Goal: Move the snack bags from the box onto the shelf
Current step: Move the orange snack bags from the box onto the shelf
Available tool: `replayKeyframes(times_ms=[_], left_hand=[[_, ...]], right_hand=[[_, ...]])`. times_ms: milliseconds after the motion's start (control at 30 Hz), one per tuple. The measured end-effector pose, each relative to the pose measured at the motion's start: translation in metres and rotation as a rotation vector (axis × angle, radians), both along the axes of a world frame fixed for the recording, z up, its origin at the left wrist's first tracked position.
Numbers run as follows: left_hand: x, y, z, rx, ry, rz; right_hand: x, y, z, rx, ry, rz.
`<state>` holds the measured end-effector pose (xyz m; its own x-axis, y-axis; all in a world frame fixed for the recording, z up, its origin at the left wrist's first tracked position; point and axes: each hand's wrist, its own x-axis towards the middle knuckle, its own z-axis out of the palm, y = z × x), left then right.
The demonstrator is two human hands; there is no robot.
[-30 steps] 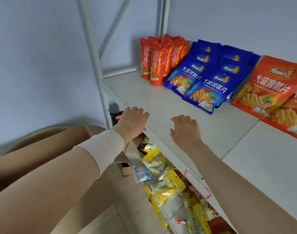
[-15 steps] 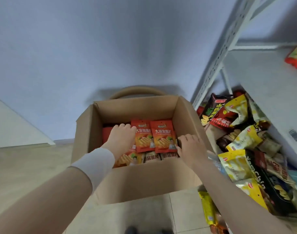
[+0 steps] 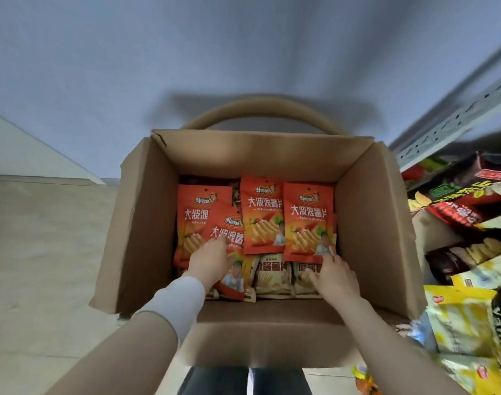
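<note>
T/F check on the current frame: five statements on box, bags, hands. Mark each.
1. The left hand and the right hand both reach into the box. True.
2. The top bags in the box are blue. False: orange bags lie on top, with beige bags beneath.
3. The left hand touches the tilted orange bag. True.
4. The box is shut. False: it is open at the top.
5. The right hand holds a bag up clear of the box. False: its fingers are at the lower edge of the rightmost orange bag, which lies in the box.
</note>
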<state>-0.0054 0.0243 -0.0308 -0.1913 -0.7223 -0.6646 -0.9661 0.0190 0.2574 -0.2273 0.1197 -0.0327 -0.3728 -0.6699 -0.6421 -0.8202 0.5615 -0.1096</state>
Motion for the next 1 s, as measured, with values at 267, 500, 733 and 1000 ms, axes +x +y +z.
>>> replayKeyframes(times_ms=[267,500,733,1000], left_hand=[[-0.057,-0.066,-0.116,0.146,0.178,0.469],[-0.090,-0.102,-0.166,0.055,0.355,0.812],[-0.091,-0.100,-0.159,0.165,0.425,0.865],[-0.086,-0.086,-0.134,0.216,0.560,0.979]], right_hand=[[-0.049,-0.049,-0.123,0.068,-0.125,-0.432],[-0.048,-0.056,-0.163,-0.049,-0.035,-0.655],[-0.044,-0.046,-0.144,-0.149,-0.125,-0.891],[-0.063,-0.043,-0.124,0.072,-0.744,-1.059]])
